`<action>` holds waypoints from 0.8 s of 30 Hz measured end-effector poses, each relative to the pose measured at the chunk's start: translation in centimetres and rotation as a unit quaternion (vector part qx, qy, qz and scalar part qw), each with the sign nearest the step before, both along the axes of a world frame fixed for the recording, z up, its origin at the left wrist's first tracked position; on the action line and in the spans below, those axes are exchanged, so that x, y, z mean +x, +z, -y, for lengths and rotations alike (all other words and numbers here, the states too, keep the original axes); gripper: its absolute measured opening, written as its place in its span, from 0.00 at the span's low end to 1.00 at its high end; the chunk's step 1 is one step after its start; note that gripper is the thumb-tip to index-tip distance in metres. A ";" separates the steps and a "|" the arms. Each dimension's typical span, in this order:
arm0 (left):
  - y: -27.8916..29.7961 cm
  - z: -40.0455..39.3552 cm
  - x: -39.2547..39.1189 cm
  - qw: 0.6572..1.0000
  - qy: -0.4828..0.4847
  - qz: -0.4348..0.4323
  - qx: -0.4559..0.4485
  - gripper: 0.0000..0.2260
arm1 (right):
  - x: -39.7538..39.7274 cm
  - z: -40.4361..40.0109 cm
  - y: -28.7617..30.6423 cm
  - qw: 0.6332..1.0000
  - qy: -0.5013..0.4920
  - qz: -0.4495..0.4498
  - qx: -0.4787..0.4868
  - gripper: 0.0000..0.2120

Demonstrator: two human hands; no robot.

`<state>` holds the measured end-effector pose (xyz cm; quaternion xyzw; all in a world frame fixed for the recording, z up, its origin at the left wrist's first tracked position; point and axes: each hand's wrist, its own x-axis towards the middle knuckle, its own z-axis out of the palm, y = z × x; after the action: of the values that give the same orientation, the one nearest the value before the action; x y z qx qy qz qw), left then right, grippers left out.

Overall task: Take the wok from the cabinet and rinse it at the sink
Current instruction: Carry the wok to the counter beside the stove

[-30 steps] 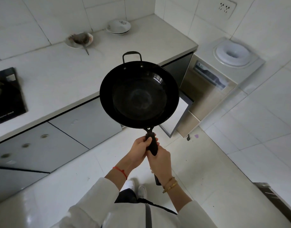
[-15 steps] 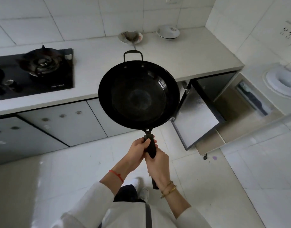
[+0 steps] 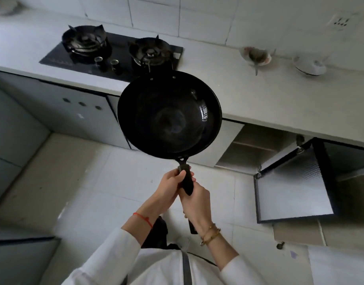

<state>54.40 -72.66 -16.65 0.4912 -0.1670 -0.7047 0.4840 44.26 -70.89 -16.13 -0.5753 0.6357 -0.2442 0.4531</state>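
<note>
A black wok (image 3: 169,114) with a long dark handle and a small loop handle on its far rim hangs in the air in front of me, level with the counter edge. My left hand (image 3: 169,187) grips the handle just below the bowl. My right hand (image 3: 196,199) grips the same handle a little lower, and the handle's end sticks out past my right wrist. The cabinet (image 3: 347,159) under the counter at the right stands open, its door (image 3: 292,194) swung out. No sink is in view.
A two-burner gas hob (image 3: 115,50) sits in the white countertop (image 3: 259,95) behind the wok. A dish with a spoon (image 3: 256,55) and a white bowl (image 3: 309,65) stand at the back right. Closed grey cabinets (image 3: 80,108) line the left, above a tiled floor.
The view has swung left: the hob now lies behind the wok and the open cabinet has slid to the right. Both hands keep the same grip on the handle.
</note>
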 end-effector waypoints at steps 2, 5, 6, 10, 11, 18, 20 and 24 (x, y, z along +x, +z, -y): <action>0.0 -0.3 1.6 0.999 0.035 0.003 0.002 0.11 | 1.5 0.5 0.0 0.999 0.035 0.000 0.000 0.04; 0.2 -0.4 4.3 0.997 0.081 0.004 0.002 0.10 | 4.3 1.4 -0.1 0.997 0.080 0.000 0.003 0.05; 0.2 -0.4 5.2 0.995 0.097 0.001 0.002 0.10 | 5.2 1.7 -0.1 0.996 0.094 0.001 0.004 0.05; 0.0 -0.1 9.8 0.989 0.151 0.003 -0.002 0.10 | 9.7 3.2 -0.1 0.989 0.146 0.003 0.001 0.07; -0.1 0.1 11.0 0.987 0.161 0.010 -0.003 0.10 | 11.0 3.7 -0.1 0.988 0.157 0.002 -0.001 0.07; 0.5 2.4 20.7 0.974 0.221 0.041 -0.011 0.10 | 21.2 7.5 0.1 0.973 0.233 -0.004 -0.009 0.04; 0.9 3.0 23.6 0.972 0.228 0.051 -0.018 0.08 | 24.3 8.4 0.3 0.969 0.246 -0.001 -0.007 0.02; 1.3 4.1 29.5 0.963 0.261 0.058 -0.018 0.08 | 30.5 9.8 0.3 0.964 0.266 -0.003 -0.013 0.07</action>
<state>83.88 -76.71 -15.39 0.5491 -0.0734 -0.5209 0.6494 74.80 -80.68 -15.81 -0.7304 0.4578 -0.1215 0.4921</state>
